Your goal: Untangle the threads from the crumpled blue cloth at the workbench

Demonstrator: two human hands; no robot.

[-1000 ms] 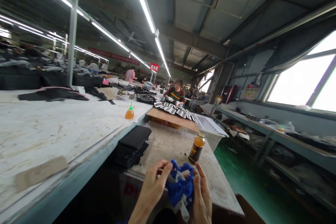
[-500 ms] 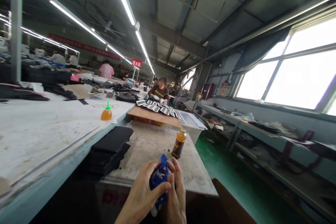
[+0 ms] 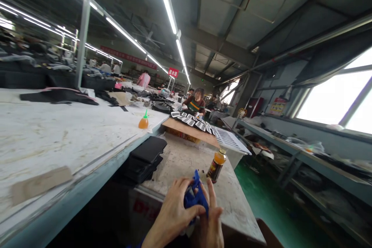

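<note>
Between the left hand [image 3: 176, 206] and right hand [image 3: 213, 217], both closed around it, sits a crumpled blue bundle [image 3: 190, 198]; beyond them stands a bottle [image 3: 216, 166], label unreadable; far ahead, a red sign [image 3: 173, 72] reads "胶水组".

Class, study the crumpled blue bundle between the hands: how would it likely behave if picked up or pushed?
The blue bundle is probably floppy, being crumpled between the left hand and right hand. It may be light, since its material looks thin. Pushed, it would likely drag rather than roll, given its uneven outline and upward-poking end.
</note>
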